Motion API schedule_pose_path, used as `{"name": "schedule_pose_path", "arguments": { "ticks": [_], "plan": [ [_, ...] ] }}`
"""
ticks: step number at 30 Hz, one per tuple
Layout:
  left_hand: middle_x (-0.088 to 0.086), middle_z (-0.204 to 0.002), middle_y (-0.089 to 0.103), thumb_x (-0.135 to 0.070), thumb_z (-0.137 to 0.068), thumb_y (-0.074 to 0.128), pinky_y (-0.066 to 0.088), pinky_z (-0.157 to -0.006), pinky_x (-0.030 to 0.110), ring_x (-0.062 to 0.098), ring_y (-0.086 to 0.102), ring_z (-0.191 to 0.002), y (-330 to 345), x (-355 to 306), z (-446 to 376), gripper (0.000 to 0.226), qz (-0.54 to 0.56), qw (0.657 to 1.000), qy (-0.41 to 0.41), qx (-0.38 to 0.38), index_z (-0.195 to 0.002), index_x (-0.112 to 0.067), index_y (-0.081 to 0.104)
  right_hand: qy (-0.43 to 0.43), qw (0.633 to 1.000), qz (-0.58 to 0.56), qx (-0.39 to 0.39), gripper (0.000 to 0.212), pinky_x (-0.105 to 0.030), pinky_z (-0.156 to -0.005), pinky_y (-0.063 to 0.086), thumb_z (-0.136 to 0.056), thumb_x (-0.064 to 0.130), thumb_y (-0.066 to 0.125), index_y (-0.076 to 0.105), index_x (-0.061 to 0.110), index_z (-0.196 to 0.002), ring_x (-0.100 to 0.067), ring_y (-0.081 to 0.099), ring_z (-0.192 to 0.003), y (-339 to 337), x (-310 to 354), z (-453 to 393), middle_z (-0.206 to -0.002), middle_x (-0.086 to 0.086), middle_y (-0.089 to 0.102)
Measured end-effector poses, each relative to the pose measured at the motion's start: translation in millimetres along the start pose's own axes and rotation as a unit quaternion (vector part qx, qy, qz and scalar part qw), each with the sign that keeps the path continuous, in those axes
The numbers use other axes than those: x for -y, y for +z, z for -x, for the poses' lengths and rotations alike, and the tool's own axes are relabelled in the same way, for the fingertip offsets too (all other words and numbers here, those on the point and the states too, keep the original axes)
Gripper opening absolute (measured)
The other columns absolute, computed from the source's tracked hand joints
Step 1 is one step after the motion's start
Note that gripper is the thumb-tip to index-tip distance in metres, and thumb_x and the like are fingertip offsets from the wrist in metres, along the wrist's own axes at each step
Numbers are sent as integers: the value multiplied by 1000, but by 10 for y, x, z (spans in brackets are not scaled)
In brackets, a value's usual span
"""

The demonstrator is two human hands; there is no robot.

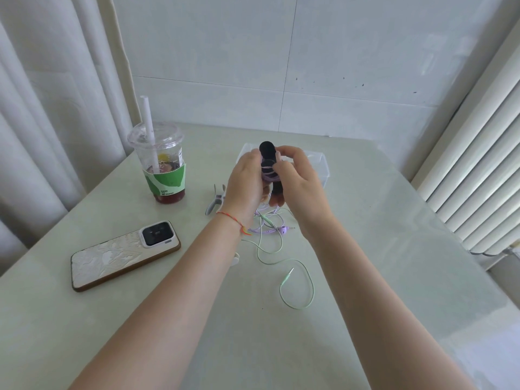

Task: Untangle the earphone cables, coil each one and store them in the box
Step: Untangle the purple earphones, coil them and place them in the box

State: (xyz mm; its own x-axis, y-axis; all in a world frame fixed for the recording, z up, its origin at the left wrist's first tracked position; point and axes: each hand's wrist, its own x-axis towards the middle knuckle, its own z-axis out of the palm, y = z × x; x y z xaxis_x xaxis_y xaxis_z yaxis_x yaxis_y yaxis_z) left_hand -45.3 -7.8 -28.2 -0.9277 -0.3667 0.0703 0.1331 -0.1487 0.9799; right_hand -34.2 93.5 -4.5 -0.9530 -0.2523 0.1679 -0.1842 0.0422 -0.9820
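Note:
Both hands are raised above the table's middle around a black cylinder (267, 149) that stands upright between them. Purple earphone cable (269, 175) is wound round the cylinder in several turns. My left hand (244, 181) grips the cylinder from the left. My right hand (298, 175) pinches the purple cable against it near the top. The rest of the purple cable hangs to the table, where a purple earbud (284, 229) lies tangled with a green earphone cable (298, 282). A clear plastic box (319, 164) stands behind my hands, mostly hidden.
A plastic cup (163, 161) with a straw and a green sleeve stands at the back left. A phone (123, 256) lies face down at the left. A small grey tool (215, 202) lies beside my left wrist. A radiator (478, 170) runs along the right.

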Motion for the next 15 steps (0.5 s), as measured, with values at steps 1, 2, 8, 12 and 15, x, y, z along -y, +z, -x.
{"name": "schedule_pose_path", "arguments": {
  "ticks": [1,2,8,12,15],
  "plan": [
    [6,-60,46,-30,-95,41,28,-42,24,20,35,-43,8,2,-4,29,-7,1000,7,-6,-87,-6,56,-2,1000,-5,4,19,-24,-50,43,-96,25,49,58,20,-112,-19,52,-52,3,1,-2,-81,-2,64],
    [10,-63,46,-30,-95,42,29,-41,23,21,37,-44,14,13,-12,33,-10,1000,8,-7,-89,-1,56,-4,1000,-14,7,19,-27,-51,42,-95,23,49,58,18,-111,-20,52,-53,9,-1,-2,-78,-2,63],
    [14,-73,48,-29,-96,46,35,-44,25,24,40,-43,50,37,23,38,7,1000,9,8,-94,8,53,-7,1000,-30,-2,24,-32,-54,41,-94,13,45,60,12,-112,-24,55,-55,-7,0,-41,-73,-5,63],
    [14,-67,51,-29,-100,42,35,-42,25,23,42,-41,57,5,75,38,9,1000,17,2,-97,7,54,-1,999,-34,-6,27,-31,-52,42,-95,7,43,57,16,-116,-22,55,-55,-12,-37,-56,-78,-7,65],
    [11,-68,53,-35,-95,43,37,-47,27,23,46,-47,46,26,55,40,-21,999,21,-20,-96,3,56,15,998,-57,7,26,-31,-55,45,-97,10,44,57,19,-118,-22,58,-61,-19,-55,-60,-80,-5,67]
  ]
}}
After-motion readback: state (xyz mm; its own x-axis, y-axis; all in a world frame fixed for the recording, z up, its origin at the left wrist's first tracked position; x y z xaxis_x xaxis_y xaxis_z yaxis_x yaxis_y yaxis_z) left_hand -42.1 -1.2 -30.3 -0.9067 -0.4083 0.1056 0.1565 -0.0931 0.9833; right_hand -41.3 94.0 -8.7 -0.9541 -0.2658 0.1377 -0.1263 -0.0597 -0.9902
